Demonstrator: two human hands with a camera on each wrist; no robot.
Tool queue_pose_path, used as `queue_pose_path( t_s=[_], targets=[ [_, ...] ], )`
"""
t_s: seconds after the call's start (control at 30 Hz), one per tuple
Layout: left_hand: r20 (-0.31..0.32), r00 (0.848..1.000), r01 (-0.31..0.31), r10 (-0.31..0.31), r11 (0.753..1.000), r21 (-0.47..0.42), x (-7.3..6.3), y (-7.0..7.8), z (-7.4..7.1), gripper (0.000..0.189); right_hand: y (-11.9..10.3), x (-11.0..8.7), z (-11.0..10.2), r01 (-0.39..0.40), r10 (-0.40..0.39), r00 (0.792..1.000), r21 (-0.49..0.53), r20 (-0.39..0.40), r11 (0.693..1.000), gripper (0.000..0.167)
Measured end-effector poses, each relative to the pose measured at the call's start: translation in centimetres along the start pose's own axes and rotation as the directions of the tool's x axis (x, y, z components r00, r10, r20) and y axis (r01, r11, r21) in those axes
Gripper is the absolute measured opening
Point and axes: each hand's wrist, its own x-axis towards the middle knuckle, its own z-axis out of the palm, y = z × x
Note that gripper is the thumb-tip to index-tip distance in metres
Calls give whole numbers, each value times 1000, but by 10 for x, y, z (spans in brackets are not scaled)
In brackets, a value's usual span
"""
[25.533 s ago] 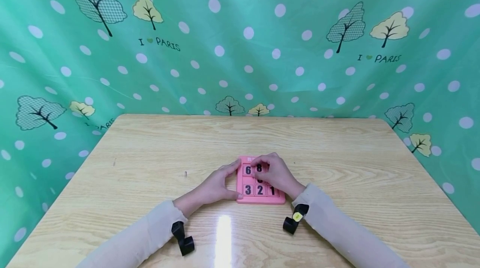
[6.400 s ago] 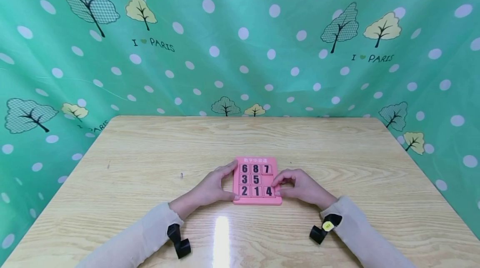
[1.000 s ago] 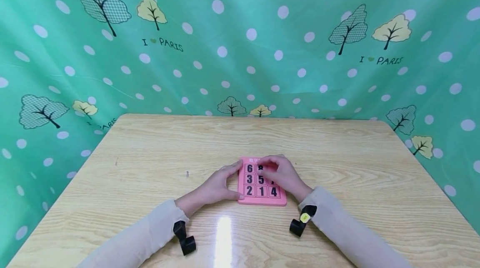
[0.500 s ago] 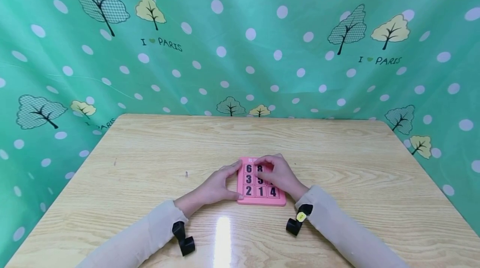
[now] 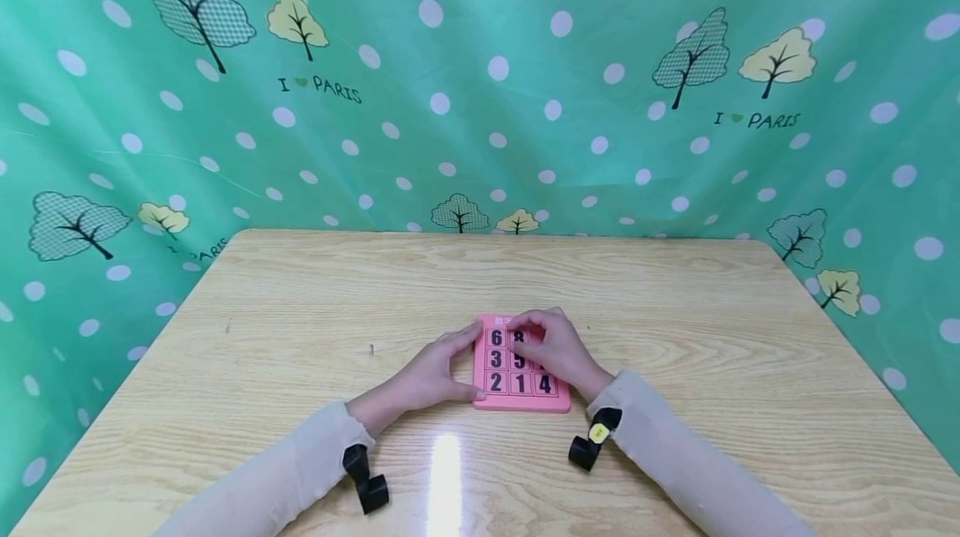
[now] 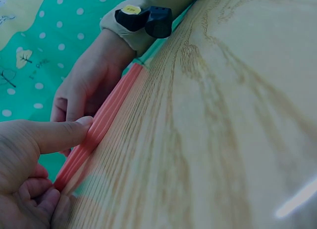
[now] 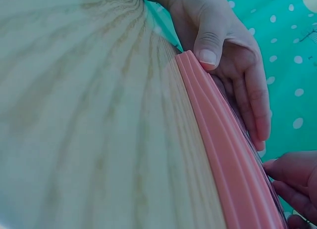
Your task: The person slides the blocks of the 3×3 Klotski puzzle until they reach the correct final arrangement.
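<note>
A pink number slide puzzle (image 5: 521,406) lies flat on the table. My left hand (image 5: 429,372) grips its left side, thumb at the lower corner and fingers at the upper one; the left wrist view shows the thumb (image 6: 74,132) against the pink edge. Over the upper right of the board is my right hand (image 5: 558,349), its bent thumb and index finger on either side of the tile marked 8 (image 5: 519,338). Readable tiles are 6 and 8 on top, 3 and 5 (image 5: 520,362) in the middle, and 2, 1, 4 below. That hand covers the top right cell and most of the middle right one.
The wooden table (image 5: 300,295) reaches back to a green dotted curtain (image 5: 480,103). Each sleeve carries a black wrist camera, left (image 5: 366,479) and right (image 5: 592,441). A bright reflection lies on the tabletop in front of the puzzle.
Since the oldest frame the bottom row went from 3, 2, 1 to 2, 1, 4. The right hand moved from the 4 up to the 8. In the last second, both hands are nearly still.
</note>
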Motion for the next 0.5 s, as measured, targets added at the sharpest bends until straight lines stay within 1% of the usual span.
queue_pose_path(
  t_s=[0.2, 0.5],
  targets=[
    [-3, 1000, -3, 3, 1000, 1, 0, -2, 0, 96, -1, 0, 0, -5, 5, 1000, -1, -2, 1000, 24],
    [7, 1000, 9, -9, 1000, 13, 1, -3, 1, 96, 1, -3, -8, -21, 21, 1000, -29, 7, 999, 25]
  ],
)
